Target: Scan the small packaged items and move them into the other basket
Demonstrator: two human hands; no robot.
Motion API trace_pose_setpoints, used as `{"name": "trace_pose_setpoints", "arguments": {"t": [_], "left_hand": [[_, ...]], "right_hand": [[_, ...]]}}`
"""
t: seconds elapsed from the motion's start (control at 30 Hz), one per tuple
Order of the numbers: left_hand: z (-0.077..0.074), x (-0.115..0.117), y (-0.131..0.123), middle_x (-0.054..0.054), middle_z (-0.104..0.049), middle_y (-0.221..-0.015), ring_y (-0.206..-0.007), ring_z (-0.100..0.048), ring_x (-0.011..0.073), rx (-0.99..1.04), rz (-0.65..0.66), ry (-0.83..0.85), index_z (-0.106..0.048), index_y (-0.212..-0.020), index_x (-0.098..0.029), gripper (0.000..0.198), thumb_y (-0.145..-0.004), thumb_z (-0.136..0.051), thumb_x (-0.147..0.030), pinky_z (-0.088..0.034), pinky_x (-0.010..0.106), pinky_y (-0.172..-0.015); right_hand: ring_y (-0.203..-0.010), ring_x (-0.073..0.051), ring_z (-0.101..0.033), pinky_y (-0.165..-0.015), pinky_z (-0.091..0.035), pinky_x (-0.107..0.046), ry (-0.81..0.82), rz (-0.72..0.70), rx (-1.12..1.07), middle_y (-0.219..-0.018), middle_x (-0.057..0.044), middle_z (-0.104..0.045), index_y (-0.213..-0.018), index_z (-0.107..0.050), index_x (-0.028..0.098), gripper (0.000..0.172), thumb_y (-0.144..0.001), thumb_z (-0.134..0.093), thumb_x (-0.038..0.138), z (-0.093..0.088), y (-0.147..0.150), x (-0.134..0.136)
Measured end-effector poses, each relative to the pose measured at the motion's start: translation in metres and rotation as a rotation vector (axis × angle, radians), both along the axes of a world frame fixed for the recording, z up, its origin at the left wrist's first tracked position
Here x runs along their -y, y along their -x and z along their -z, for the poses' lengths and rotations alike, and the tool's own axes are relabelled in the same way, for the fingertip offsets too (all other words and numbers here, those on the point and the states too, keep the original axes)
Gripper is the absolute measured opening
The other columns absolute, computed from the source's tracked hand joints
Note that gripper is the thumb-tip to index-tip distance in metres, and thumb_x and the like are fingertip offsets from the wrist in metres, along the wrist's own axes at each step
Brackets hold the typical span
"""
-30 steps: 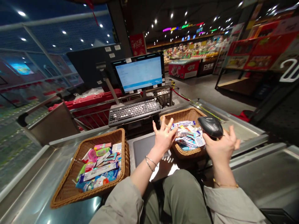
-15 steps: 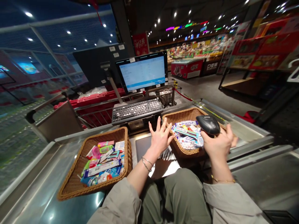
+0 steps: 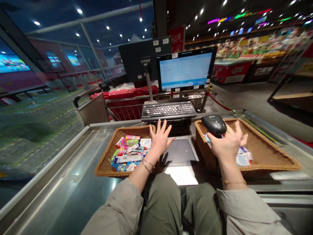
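Note:
My left hand [image 3: 160, 140] is open with fingers spread, holding nothing. It hovers at the right rim of the left wicker basket [image 3: 102, 161], beside a flat grey panel [image 3: 179, 150] in the counter. Several small packaged goods [image 3: 132, 153], pink, green, blue and white, fill that basket. My right hand [image 3: 226, 143] is wrapped round a black handheld barcode scanner [image 3: 214, 124]; its grip is hidden by my fingers. The scanner hangs over the right wicker basket [image 3: 269, 150]. Packets [image 3: 243, 156] in that basket are partly covered by my right hand.
A black keyboard [image 3: 168, 110] stands at the counter's back below a lit monitor [image 3: 186, 70]. A second screen [image 3: 137, 62] faces away. Metal counter surface [image 3: 73, 176] extends left. Behind are a red cart [image 3: 129, 109] and a red freezer [image 3: 231, 71].
My view has turned left, so the scene sits further right. My left hand has moved from beside the right basket to the left basket's rim. My right hand still holds the scanner.

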State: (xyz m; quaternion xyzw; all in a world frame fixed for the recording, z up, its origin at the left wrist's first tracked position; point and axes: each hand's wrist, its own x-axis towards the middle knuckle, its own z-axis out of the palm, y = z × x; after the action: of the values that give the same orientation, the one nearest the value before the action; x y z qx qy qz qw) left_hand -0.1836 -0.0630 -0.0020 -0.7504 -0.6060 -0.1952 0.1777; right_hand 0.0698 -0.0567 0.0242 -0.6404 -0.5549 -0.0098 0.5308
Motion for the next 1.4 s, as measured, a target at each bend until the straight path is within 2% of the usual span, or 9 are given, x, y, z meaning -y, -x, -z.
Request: {"name": "trace_pose_setpoints", "arguments": {"t": [0.1,0.23,0.4,0.63,0.83,0.93,1.17,1.3,1.4], "left_hand": [[0.002,0.004,0.041,0.01,-0.028,-0.169,-0.159,-0.014,0.0362,-0.005,-0.085,0.005,-0.051,-0.15,-0.026,0.058,-0.098,-0.057,-0.05,-0.004,0.078,-0.12],[0.001,0.013,0.089,0.011,-0.029,-0.169,-0.159,-0.016,0.0368,-0.012,-0.174,0.068,-0.056,-0.146,-0.025,0.052,-0.098,-0.057,-0.045,-0.002,0.078,-0.12],[0.011,0.026,0.122,0.013,-0.033,-0.167,-0.158,-0.017,0.0386,-0.033,-0.195,0.192,-0.061,-0.141,-0.023,0.048,-0.097,-0.057,-0.043,-0.005,0.079,-0.119],[0.03,0.039,0.13,0.015,-0.034,-0.167,-0.157,-0.019,0.0432,-0.055,-0.06,0.431,-0.062,-0.14,-0.028,0.057,-0.09,-0.068,-0.054,-0.01,0.081,-0.116],[0.039,0.04,0.132,0.013,-0.035,-0.167,-0.157,-0.013,0.0477,-0.062,0.092,0.66,-0.068,-0.133,-0.034,0.07,-0.07,-0.086,-0.057,-0.002,0.083,-0.114],[0.041,0.038,0.13,0.014,-0.035,-0.167,-0.157,-0.012,0.047,-0.096,0.131,0.695,-0.068,-0.133,-0.033,0.073,-0.067,-0.089,-0.053,0.001,0.081,-0.115],[0.036,0.037,0.124,0.015,-0.035,-0.166,-0.158,-0.015,0.0428,-0.12,0.181,0.705,-0.069,-0.126,-0.027,0.067,-0.065,-0.092,-0.044,-0.002,0.079,-0.117],[0.038,0.036,0.128,0.014,-0.04,-0.164,-0.158,-0.016,0.041,-0.094,0.172,0.68,-0.07,-0.122,-0.025,0.062,-0.065,-0.092,-0.041,0.002,0.077,-0.119],[0.041,0.036,0.131,0.014,-0.042,-0.163,-0.157,-0.017,0.043,-0.083,0.14,0.674,-0.071,-0.121,-0.025,0.062,-0.066,-0.091,-0.045,0.003,0.078,-0.118]], "right_hand": [[-0.148,-0.038,-0.035,-0.119,-0.005,-0.068,0.0,-0.076,0.027,-0.132,-0.017,-0.068,-0.118,-0.07,0.018,0.052,-0.077,-0.065,0.049,0.002,0.024,-0.007],[-0.147,-0.037,-0.036,-0.12,-0.005,-0.068,-0.007,-0.165,0.068,-0.134,-0.015,-0.068,-0.103,-0.072,0.019,0.041,-0.076,-0.066,0.049,0.011,0.054,-0.014],[-0.146,-0.037,-0.037,-0.119,-0.008,-0.072,-0.013,-0.221,0.104,-0.131,-0.013,-0.069,-0.096,-0.073,0.021,0.033,-0.078,-0.064,0.048,0.026,0.084,-0.016],[-0.146,-0.036,-0.038,-0.118,-0.011,-0.072,0.038,-0.223,0.133,-0.129,-0.011,-0.07,-0.104,-0.073,0.023,0.038,-0.077,-0.062,0.047,0.047,0.094,-0.017],[-0.145,-0.037,-0.038,-0.118,-0.011,-0.071,0.057,-0.2,0.155,-0.129,-0.013,-0.07,-0.104,-0.074,0.021,0.038,-0.078,-0.062,0.046,0.053,0.092,-0.016],[-0.144,-0.038,-0.039,-0.118,-0.011,-0.072,0.062,-0.2,0.158,-0.129,-0.013,-0.07,-0.107,-0.073,0.021,0.04,-0.078,-0.062,0.046,0.053,0.091,-0.016],[-0.145,-0.037,-0.039,-0.118,-0.012,-0.071,0.038,-0.196,0.167,-0.128,-0.012,-0.071,-0.108,-0.072,0.022,0.042,-0.078,-0.06,0.048,0.056,0.09,-0.016],[-0.146,-0.037,-0.039,-0.118,-0.012,-0.071,0.023,-0.191,0.158,-0.128,-0.012,-0.071,-0.106,-0.072,0.022,0.042,-0.078,-0.06,0.05,0.056,0.088,-0.015],[-0.146,-0.036,-0.039,-0.119,-0.011,-0.07,0.022,-0.19,0.153,-0.129,-0.012,-0.071,-0.105,-0.072,0.022,0.041,-0.078,-0.059,0.049,0.055,0.088,-0.014]]}}
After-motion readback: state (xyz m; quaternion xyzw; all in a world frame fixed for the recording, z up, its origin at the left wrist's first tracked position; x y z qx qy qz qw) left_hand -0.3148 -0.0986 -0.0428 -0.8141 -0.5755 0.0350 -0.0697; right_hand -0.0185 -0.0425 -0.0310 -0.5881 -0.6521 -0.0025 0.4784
